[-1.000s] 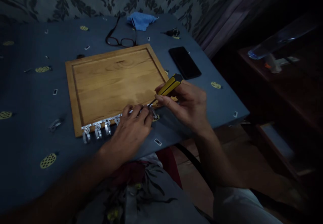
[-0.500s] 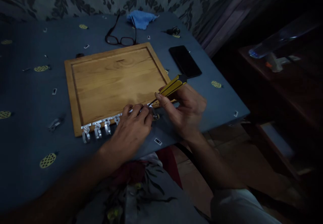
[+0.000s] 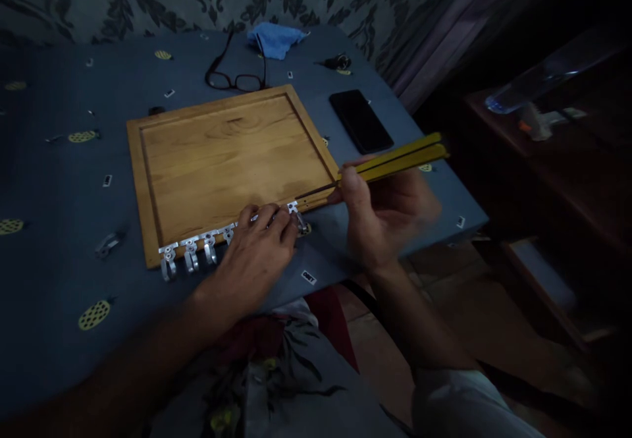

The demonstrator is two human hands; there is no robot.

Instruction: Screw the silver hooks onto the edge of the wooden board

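Observation:
A wooden board with a raised frame lies on the table, and a metal hook rail runs along its near edge. My left hand is over the middle of the rail, fingers bent over it and the board's edge, hiding several hooks; its thumb is out of sight. My right hand is closed around the yellow-and-black handle of a screwdriver. The screwdriver lies at a low slant, its thin shaft pointing left, with the tip close to the rail's right end. Small dark holes show in the frame beside that end.
A black phone lies right of the board. Behind the board are glasses, a blue cloth and a small dark object. A loose metal hook lies at left. The table edge drops off at right.
My right hand has moved right and turned, tilting the screwdriver from a steeper slant to a lower one. Its tip has come off the rail's right end. My left hand has stayed put.

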